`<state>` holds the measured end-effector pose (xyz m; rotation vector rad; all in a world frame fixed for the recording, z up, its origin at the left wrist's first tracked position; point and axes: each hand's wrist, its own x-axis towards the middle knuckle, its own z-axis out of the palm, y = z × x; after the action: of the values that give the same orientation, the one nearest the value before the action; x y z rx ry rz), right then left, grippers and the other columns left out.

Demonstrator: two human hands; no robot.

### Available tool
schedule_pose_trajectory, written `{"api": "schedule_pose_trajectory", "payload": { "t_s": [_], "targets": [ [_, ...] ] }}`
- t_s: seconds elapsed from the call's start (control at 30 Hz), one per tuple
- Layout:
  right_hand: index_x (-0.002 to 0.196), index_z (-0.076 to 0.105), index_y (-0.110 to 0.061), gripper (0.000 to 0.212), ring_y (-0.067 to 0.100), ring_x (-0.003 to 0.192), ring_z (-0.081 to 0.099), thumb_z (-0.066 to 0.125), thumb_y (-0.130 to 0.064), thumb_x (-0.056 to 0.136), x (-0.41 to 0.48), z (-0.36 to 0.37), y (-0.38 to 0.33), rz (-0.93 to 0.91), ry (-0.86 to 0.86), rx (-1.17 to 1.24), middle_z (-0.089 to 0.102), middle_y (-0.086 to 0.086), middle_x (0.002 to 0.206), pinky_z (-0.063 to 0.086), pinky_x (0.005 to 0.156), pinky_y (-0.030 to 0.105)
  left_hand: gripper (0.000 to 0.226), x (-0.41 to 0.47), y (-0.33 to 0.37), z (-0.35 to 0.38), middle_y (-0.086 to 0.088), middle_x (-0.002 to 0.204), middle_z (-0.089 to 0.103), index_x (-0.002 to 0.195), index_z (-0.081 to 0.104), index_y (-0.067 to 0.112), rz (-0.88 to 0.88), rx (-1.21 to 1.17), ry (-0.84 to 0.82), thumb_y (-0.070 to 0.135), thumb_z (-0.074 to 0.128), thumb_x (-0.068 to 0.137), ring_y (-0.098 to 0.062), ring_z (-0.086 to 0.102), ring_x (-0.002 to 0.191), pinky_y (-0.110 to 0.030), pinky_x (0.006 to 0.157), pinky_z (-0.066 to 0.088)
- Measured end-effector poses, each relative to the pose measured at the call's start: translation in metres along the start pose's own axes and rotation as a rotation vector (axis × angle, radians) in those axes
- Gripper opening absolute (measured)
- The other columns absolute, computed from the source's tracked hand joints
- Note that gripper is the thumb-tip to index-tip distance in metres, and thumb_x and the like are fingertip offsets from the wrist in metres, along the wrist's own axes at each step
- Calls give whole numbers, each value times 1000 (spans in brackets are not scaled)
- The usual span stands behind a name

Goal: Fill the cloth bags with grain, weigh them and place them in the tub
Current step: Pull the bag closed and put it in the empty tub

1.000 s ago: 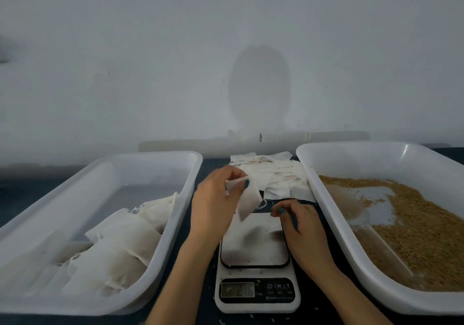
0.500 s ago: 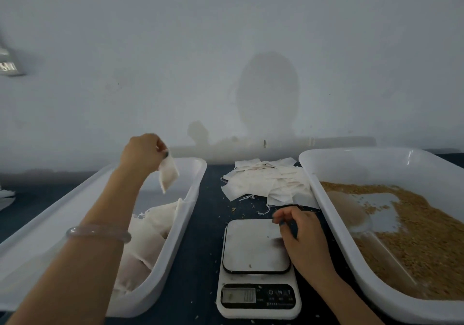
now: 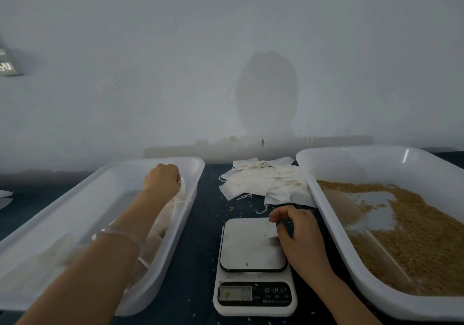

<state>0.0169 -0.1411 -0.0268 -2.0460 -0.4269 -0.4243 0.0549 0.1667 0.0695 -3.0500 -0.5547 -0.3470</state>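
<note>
My left hand (image 3: pixel 163 179) is low inside the left white tub (image 3: pixel 62 214), its fingers curled round a filled cloth bag (image 3: pixel 182 186) that shows just at the knuckles. More filled bags (image 3: pixel 160 224) lie in that tub, partly hidden by my forearm. The scale (image 3: pixel 253 267) stands in the middle with a bare platform. My right hand (image 3: pixel 298 239) rests at the scale's right edge, fingers loosely curled and holding nothing. A pile of flat cloth bags (image 3: pixel 266 181) lies behind the scale. The right tub (image 3: pixel 326 164) holds brown grain (image 3: pixel 426 236).
Loose grains are scattered on the dark tabletop (image 3: pixel 198 262) around the scale. A pale wall stands close behind the tubs. A clear scoop (image 3: pixel 351 214) lies in the grain, hard to make out. White cloth shows at the far left edge (image 3: pixel 5 196).
My left hand carried the filled bag from above the scale leftward and down into the left tub. The scale platform is bare. My right hand stayed beside the scale.
</note>
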Motion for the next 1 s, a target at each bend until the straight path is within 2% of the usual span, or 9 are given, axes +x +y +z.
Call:
{"api": "schedule_pose_trajectory", "payload": {
  "t_s": [0.13, 0.2, 0.33, 0.43, 0.5, 0.57, 0.73, 0.87, 1.0],
  "targets": [
    [90, 64, -31, 32, -2, 104, 47, 61, 0, 87, 0, 0, 0, 9, 7, -17, 63, -17, 95, 38, 84, 9, 20, 3, 6, 1, -4, 103, 68, 107, 69, 16, 21, 24, -61, 20, 53, 96, -23, 66, 91, -32, 78, 53],
    [90, 64, -31, 32, -4, 103, 46, 61, 0, 87, 0, 1, 0, 10, 7, -21, 62, -19, 95, 39, 85, 10, 19, 6, 11, -4, -2, 108, 66, 110, 66, 21, 20, 82, -77, 26, 54, 96, -23, 63, 98, -32, 81, 51],
    [87, 62, -34, 33, -5, 101, 46, 59, -1, 86, 2, 1, 2, 26, 4, -31, 61, -19, 94, 41, 86, 15, 23, 13, 35, -10, -7, 115, 63, 119, 55, 16, 63, 118, 48, 21, 50, 97, -27, 60, 106, -36, 81, 49],
    [86, 61, -33, 33, -9, 101, 43, 58, 0, 86, 3, 2, 0, 20, 5, -30, 59, -21, 92, 38, 82, 8, 27, 15, 72, -9, -8, 116, 61, 120, 52, 12, 189, 68, 137, 13, 49, 94, -28, 54, 110, -37, 78, 47],
    [87, 61, -33, 34, -11, 102, 41, 58, 1, 86, 3, 3, 0, 14, 6, -19, 56, -23, 90, 37, 80, 5, 25, 15, 98, -1, -6, 118, 61, 118, 55, 15, 332, -44, 75, 22, 53, 95, -27, 55, 110, -37, 80, 48],
    [87, 59, -35, 35, -12, 103, 41, 57, 0, 87, 2, 2, 1, 11, 7, -16, 55, -23, 91, 39, 81, 7, 33, 15, 121, 13, -2, 125, 61, 123, 56, 21, 442, -82, -65, 37, 58, 95, -24, 56, 114, -40, 90, 50],
    [89, 60, -36, 34, -11, 104, 42, 58, -2, 86, 2, 3, 2, 5, 12, -16, 56, -21, 94, 40, 84, 9, 69, 14, 152, 56, -4, 147, 48, 147, 40, 21, 400, -58, -230, 55, 60, 90, -24, 48, 132, -39, 104, 44],
    [90, 62, -33, 30, -11, 105, 40, 58, -4, 85, 3, 6, 0, -8, 16, -20, 56, -26, 90, 42, 83, 12, 71, 13, 163, 73, -7, 139, 53, 143, 41, 17, 352, -19, -207, 62, 55, 90, -26, 54, 124, -39, 95, 48],
    [89, 62, -33, 30, -9, 104, 42, 57, -4, 85, 3, 5, 0, -29, 26, -18, 55, -28, 89, 43, 84, 15, 51, 8, 170, 78, -7, 125, 61, 129, 52, 17, 318, 8, -147, 54, 51, 94, -25, 59, 111, -34, 80, 45]
  ]
}}
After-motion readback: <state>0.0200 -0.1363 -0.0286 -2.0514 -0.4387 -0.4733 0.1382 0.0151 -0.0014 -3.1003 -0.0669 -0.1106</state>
